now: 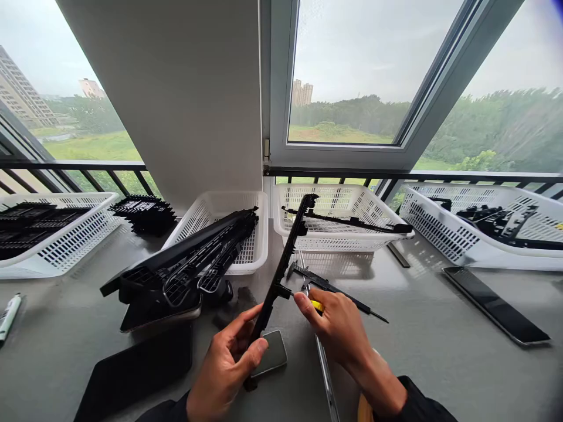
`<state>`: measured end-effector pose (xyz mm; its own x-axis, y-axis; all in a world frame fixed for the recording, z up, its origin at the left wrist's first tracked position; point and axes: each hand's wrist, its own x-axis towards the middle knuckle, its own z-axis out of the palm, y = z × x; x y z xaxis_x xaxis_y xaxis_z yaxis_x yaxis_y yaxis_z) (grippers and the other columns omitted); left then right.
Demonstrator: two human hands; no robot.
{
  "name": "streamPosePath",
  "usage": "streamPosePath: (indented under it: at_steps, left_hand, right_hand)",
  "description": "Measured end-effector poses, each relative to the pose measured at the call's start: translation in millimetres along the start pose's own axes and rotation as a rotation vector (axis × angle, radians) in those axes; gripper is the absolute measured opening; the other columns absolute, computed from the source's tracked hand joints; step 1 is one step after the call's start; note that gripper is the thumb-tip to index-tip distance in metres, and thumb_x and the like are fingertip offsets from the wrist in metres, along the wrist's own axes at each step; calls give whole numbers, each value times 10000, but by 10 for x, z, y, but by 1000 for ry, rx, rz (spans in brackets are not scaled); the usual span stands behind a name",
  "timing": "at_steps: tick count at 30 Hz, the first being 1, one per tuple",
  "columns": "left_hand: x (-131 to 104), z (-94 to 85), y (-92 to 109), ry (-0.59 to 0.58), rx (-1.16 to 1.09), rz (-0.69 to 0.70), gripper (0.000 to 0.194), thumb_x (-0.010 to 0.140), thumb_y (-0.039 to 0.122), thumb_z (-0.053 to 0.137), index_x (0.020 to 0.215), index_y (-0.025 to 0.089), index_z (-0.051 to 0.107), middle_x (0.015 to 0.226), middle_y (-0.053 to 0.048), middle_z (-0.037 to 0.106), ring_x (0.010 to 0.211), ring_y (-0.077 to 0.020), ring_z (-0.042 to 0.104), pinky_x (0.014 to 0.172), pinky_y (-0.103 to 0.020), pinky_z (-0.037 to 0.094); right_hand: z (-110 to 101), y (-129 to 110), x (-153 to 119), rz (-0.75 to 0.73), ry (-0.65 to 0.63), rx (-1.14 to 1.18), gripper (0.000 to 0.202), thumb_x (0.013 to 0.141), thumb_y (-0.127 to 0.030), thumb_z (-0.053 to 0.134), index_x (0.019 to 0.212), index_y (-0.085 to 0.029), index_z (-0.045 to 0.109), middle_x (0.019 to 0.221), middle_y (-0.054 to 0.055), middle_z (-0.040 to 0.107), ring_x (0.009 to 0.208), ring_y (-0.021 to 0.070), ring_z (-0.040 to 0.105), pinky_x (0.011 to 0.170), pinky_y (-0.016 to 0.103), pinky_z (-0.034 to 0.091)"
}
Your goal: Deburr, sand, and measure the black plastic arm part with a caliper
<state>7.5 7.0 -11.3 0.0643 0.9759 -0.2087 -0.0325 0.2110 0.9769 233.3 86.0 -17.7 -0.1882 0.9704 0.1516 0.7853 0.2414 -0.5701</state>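
A long black plastic part (pixel 281 266) stands tilted over the grey table, its lower end gripped between the thumb and fingers of my left hand (pixel 226 366). My right hand (pixel 336 328) is closed around a tool with a yellow handle (pixel 316 305); its thin tip reaches a small block on the part's right side. Most of the handle is hidden by my fingers. Below the part lies a small greenish-grey tin (pixel 271 353). A black caliper (pixel 334 288) rests on the table behind my right hand.
White baskets (pixel 262 258) line the back of the table (pixel 409 375); long black parts (pixel 189 249) overhang one. Another long part (pixel 356 223) lies across the basket to its right. A dark flat device (pixel 495 305) is at the right, a black sheet (pixel 141 372) at the front left.
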Motion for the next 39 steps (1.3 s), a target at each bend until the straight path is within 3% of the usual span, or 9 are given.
streamPosePath:
  at_steps: [5, 10, 12, 17, 23, 30, 35, 39]
  left_hand:
    - [-14, -17, -15, 32, 73, -25, 629, 890, 566, 780, 1428, 247, 706, 1024, -50, 775, 855, -224, 668, 868, -345, 589]
    - [-12, -28, -45, 81, 30, -23, 580, 893, 538, 790, 1394, 251, 737, 1239, -84, 792, 1129, -296, 709, 1028, -380, 565]
    - [2, -41, -80, 83, 34, -21, 598, 877, 560, 801, 1386, 251, 746, 1223, -85, 799, 1144, -306, 708, 1053, -391, 560]
    - [-3, -35, -104, 69, 59, -29, 598, 878, 567, 800, 1383, 250, 748, 1088, -65, 792, 994, -263, 701, 926, -334, 593]
    - [-49, 60, -59, 170, 22, -8, 567, 859, 556, 809, 1326, 237, 773, 891, -18, 744, 778, -205, 655, 791, -290, 592]
    - [-53, 64, -64, 173, 13, 1, 552, 857, 542, 812, 1303, 219, 780, 905, -40, 759, 795, -227, 687, 841, -334, 608]
    - [-74, 104, -45, 196, -38, -11, 527, 828, 535, 841, 1269, 250, 797, 1059, -63, 809, 984, -271, 726, 890, -321, 603]
    - [-94, 138, -23, 134, -101, -12, 520, 815, 534, 854, 1264, 277, 798, 1025, -52, 795, 1004, -274, 714, 910, -333, 596]
  right_hand:
    - [9, 14, -3, -1, -13, -35, 767, 1022, -842, 229, 586, -235, 399, 538, 32, 548, 535, 189, 482, 590, 324, 179]
    - [-4, -12, -24, 16, -31, -36, 772, 1017, -853, 214, 593, -236, 399, 548, 30, 551, 544, 192, 488, 594, 332, 174]
    - [-4, -21, -29, 12, -33, -28, 769, 1017, -853, 215, 596, -235, 397, 546, 25, 543, 539, 187, 480, 594, 333, 173]
    - [17, -26, -30, -6, -24, -18, 768, 1013, -860, 225, 597, -234, 386, 535, 13, 506, 543, 180, 465, 601, 332, 178]
    - [24, -26, -35, 15, -19, -6, 765, 1016, -855, 236, 603, -226, 375, 542, -3, 474, 545, 165, 415, 604, 324, 177]
    - [15, -24, -31, 47, -40, 2, 774, 995, -881, 228, 613, -228, 389, 560, 1, 479, 568, 172, 413, 619, 332, 166]
    - [19, -61, -69, 6, -74, 15, 772, 1001, -876, 223, 627, -226, 408, 569, -1, 479, 574, 169, 436, 627, 341, 154]
    - [27, -64, -76, -2, -64, 1, 771, 1010, -865, 236, 626, -224, 424, 565, -2, 492, 567, 164, 440, 623, 342, 155]
